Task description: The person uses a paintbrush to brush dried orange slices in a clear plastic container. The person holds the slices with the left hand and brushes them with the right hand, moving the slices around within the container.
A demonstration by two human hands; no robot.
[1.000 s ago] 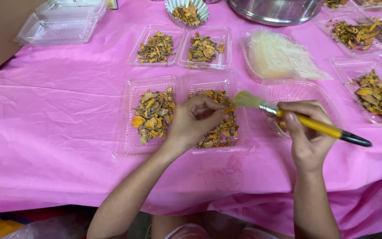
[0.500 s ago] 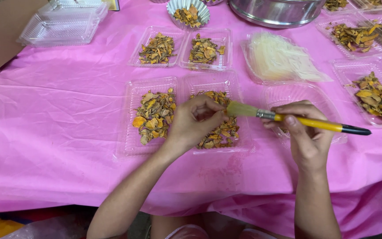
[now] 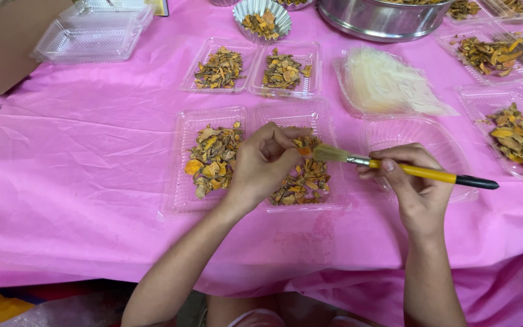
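Both hands work above the tray (image 3: 261, 115): the left hand (image 3: 264, 163) pinches an orange piece (image 3: 304, 147), the right hand (image 3: 410, 181) grips the brush (image 3: 394, 168), whose bristles should sweep lightly.

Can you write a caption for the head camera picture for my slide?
Left hand pinches an orange dried piece while right hand brushes it with a yellow-handled brush over clear trays.

A small orange dried piece (image 3: 303, 149) sits pinched at fingertip level above the open clear tray (image 3: 255, 158) of similar pieces. A brush (image 3: 398, 169) with pale bristles and a yellow, black-tipped handle lies nearly level, bristles just beside the piece.
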